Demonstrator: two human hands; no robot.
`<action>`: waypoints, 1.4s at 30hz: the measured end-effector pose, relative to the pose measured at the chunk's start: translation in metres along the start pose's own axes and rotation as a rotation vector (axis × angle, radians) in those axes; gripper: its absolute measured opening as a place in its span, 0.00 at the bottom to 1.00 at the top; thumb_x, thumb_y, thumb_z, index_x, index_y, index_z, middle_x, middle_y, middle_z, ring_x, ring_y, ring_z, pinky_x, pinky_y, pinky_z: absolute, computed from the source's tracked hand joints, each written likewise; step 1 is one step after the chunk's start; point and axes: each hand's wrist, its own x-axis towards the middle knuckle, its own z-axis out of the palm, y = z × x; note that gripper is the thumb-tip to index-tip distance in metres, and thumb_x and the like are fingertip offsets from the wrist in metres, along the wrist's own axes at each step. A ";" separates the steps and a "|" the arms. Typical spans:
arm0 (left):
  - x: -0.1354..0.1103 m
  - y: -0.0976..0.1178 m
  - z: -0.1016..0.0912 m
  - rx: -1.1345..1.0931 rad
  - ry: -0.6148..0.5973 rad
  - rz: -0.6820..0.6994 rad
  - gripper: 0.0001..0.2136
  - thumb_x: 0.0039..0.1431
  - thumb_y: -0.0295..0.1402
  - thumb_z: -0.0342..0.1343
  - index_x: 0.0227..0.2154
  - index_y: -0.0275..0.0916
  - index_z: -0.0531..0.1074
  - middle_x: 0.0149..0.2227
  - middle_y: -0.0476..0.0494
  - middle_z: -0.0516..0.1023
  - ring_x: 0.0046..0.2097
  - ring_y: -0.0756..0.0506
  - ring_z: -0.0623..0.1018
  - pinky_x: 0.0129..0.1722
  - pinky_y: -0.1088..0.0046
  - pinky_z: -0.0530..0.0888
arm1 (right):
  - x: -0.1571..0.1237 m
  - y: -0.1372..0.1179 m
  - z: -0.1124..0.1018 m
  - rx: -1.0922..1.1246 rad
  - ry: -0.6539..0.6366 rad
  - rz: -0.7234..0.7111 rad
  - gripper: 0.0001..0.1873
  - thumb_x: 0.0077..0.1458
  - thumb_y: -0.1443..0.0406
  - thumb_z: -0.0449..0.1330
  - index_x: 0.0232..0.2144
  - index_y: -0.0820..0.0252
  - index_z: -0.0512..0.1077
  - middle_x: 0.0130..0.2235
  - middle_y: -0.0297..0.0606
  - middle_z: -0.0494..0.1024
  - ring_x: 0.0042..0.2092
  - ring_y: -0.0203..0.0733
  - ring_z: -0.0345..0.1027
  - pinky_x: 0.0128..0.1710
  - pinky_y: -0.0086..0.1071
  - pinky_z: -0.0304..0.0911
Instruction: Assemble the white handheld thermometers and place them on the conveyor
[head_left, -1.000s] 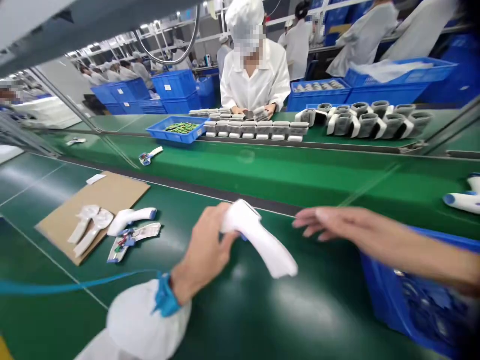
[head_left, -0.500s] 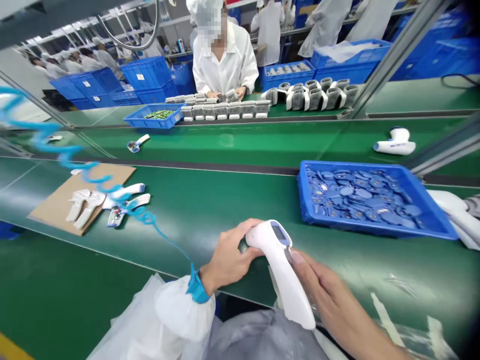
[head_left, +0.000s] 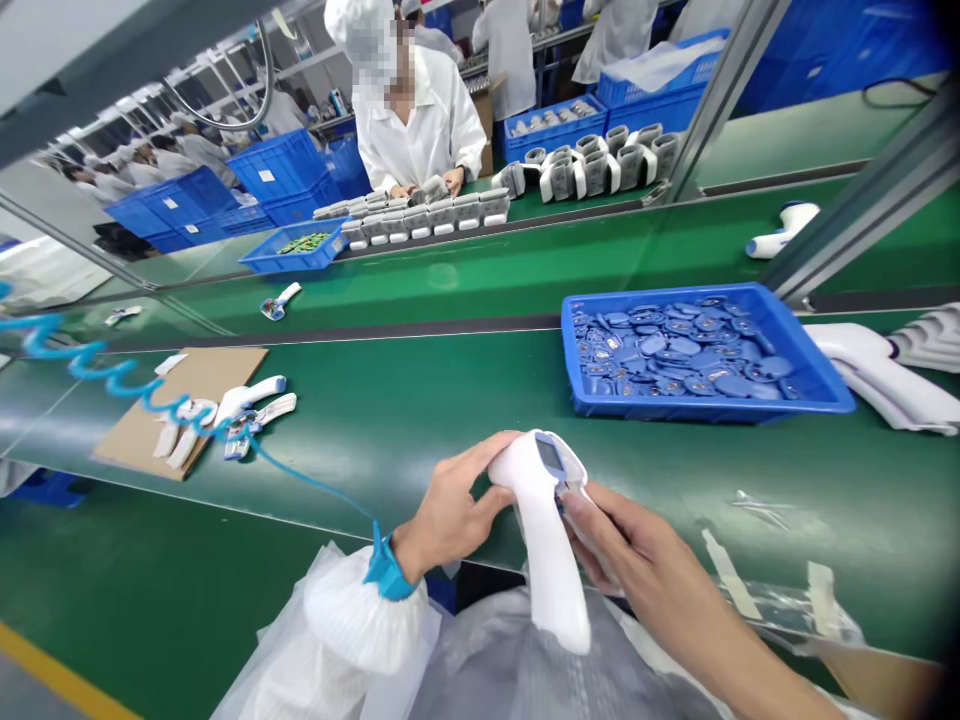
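Note:
A white infrared thermometer [head_left: 551, 545] with a small blue-framed display is held over the table's front edge, its handle pointing down toward my lap. My left hand [head_left: 454, 505] pinches its head between thumb and fingers; a blue wrist strap [head_left: 390, 570] with a coiled cord is on that wrist. My right hand [head_left: 630, 550] grips the right side, thumb at the seam beneath the display. A gap shows there between the two shell halves, with something dark inside. The right fingertips are partly hidden behind the shell.
A blue tray [head_left: 712, 405] of blue oval parts stands beyond my right hand. White thermometer shells [head_left: 251, 400] lie by a cardboard sheet [head_left: 142, 425] on the left. Plastic scraps [head_left: 761, 510] lie at right. Across the green conveyor, a co-worker [head_left: 420, 120] handles grey-and-white parts.
The thermometer's handle has swung to a more upright line, and the seam on its right side now gapes. My right thumb has moved slightly left. The whole view has tilted and shifted.

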 end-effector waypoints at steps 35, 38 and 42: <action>0.019 0.047 0.036 0.193 0.253 -0.004 0.18 0.68 0.37 0.60 0.57 0.40 0.69 0.58 0.39 0.76 0.61 0.38 0.73 0.62 0.55 0.73 | 0.012 -0.006 -0.004 0.021 -0.039 0.049 0.30 0.65 0.38 0.49 0.31 0.56 0.67 0.23 0.30 0.65 0.25 0.36 0.56 0.28 0.32 0.51; 0.018 0.044 0.045 0.167 0.286 0.033 0.14 0.69 0.31 0.56 0.56 0.41 0.70 0.57 0.40 0.77 0.59 0.39 0.74 0.62 0.56 0.73 | 0.008 -0.002 -0.001 -0.086 0.008 -0.007 0.29 0.68 0.40 0.45 0.31 0.56 0.64 0.23 0.30 0.65 0.26 0.37 0.56 0.28 0.33 0.52; 0.014 0.043 0.046 0.137 0.370 0.090 0.14 0.67 0.28 0.59 0.53 0.43 0.72 0.53 0.42 0.79 0.55 0.41 0.77 0.58 0.58 0.76 | 0.004 -0.001 0.004 -0.228 0.094 -0.087 0.24 0.71 0.46 0.43 0.30 0.55 0.61 0.24 0.31 0.65 0.27 0.37 0.55 0.29 0.33 0.51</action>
